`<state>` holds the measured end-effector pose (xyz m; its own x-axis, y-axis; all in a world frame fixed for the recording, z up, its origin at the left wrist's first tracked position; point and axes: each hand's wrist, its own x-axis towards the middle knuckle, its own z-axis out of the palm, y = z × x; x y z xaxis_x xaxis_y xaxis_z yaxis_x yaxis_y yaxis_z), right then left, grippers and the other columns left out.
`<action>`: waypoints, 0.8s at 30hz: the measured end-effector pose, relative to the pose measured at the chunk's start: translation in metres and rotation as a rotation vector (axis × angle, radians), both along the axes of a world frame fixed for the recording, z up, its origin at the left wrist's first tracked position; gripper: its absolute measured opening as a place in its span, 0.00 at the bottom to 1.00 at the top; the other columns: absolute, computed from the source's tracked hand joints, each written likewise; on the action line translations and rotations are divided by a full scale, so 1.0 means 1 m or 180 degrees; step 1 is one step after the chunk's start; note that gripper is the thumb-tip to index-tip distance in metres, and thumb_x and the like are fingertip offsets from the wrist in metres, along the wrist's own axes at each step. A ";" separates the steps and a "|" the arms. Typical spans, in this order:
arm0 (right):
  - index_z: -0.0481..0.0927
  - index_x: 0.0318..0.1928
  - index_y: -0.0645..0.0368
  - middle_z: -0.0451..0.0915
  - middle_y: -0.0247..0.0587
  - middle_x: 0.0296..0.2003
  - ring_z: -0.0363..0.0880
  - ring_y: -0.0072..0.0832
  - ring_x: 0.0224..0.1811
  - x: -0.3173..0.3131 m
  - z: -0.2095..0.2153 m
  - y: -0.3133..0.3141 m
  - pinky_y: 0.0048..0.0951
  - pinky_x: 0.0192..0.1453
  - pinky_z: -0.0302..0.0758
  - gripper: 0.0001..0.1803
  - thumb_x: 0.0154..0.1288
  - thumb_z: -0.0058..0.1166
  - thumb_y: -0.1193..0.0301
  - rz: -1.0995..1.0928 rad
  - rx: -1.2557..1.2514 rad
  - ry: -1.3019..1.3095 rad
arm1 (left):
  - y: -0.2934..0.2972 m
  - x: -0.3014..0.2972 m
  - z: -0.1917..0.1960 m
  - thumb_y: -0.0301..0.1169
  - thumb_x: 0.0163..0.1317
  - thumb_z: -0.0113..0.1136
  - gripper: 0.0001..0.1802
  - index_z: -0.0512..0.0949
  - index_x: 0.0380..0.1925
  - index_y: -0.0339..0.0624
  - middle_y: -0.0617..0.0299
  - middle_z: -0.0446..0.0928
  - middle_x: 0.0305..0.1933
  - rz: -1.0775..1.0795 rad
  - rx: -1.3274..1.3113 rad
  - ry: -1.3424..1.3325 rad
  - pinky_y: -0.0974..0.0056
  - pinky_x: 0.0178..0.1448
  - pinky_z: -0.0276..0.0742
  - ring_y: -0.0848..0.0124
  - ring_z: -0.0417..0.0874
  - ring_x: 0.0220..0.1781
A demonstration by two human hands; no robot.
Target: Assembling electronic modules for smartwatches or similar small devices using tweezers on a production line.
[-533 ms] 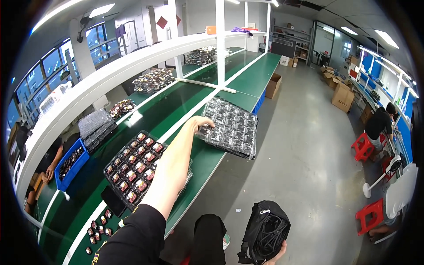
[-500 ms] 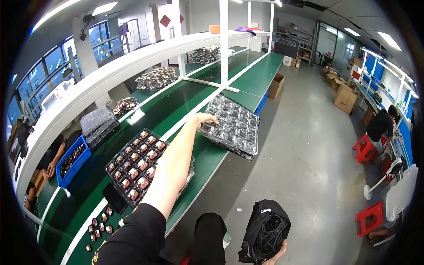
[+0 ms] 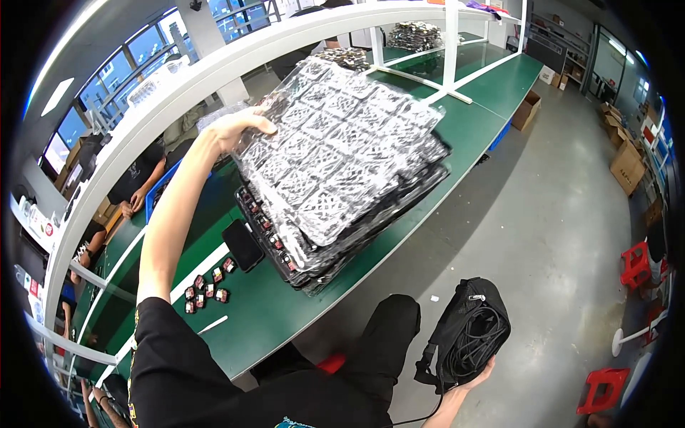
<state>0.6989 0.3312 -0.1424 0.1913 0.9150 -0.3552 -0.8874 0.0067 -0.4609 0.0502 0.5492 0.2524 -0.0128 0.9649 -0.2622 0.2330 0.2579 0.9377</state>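
Note:
My left hand [image 3: 239, 130] grips the left edge of a clear plastic blister tray [image 3: 342, 143] with rows of square pockets, its thumb on top. The tray is tilted and blurred by motion. Beneath it lies a black tray [image 3: 267, 232] filled with small red-and-gold parts, mostly hidden; how many trays overlap there, I cannot tell. My right hand [image 3: 477, 376], low at the right over the floor, supports a black bag [image 3: 457, 346] from below. Coiled black cable [image 3: 479, 335] shows through its side. That hand's fingers are mostly behind the bag.
Loose small parts [image 3: 207, 285], a dark phone [image 3: 242, 244] and a white stick [image 3: 212, 325] lie on the green bench [image 3: 285, 321]. A white frame [image 3: 451, 57] rises from it. Across the bench, a person's hands [image 3: 132, 205] are near a blue bin [image 3: 160, 189]. Red stools [image 3: 603, 391] stand at right.
My left hand has brought the clear tray left and toward me, over the filled tray. The view has turned left. My right hand stays at the bag.

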 end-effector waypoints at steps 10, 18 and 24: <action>0.64 0.85 0.59 0.74 0.57 0.78 0.79 0.58 0.75 -0.015 0.017 0.008 0.66 0.74 0.84 0.49 0.76 0.48 0.39 0.0319 0.0069 0.0080 | -0.031 -0.028 -0.037 0.43 0.52 0.87 0.51 0.78 0.76 0.36 0.54 0.89 0.63 -0.0510 -0.0161 0.2561 0.58 0.75 0.75 0.66 0.84 0.66; 0.74 0.80 0.57 0.78 0.49 0.76 0.81 0.51 0.72 -0.001 0.004 0.008 0.56 0.75 0.82 0.42 0.80 0.52 0.41 0.0327 0.0118 -0.0149 | -0.149 0.069 -0.079 0.49 0.68 0.77 0.51 0.65 0.85 0.44 0.45 0.62 0.89 0.2199 0.2825 0.1210 0.48 0.93 0.51 0.51 0.59 0.92; 0.73 0.80 0.57 0.78 0.50 0.76 0.82 0.51 0.72 -0.001 -0.008 0.022 0.57 0.74 0.83 0.42 0.80 0.53 0.41 0.0467 0.0034 -0.0122 | -0.195 0.178 -0.208 0.60 0.85 0.50 0.45 0.55 0.90 0.47 0.54 0.59 0.92 0.3253 0.2191 -0.1303 0.51 0.94 0.46 0.57 0.56 0.93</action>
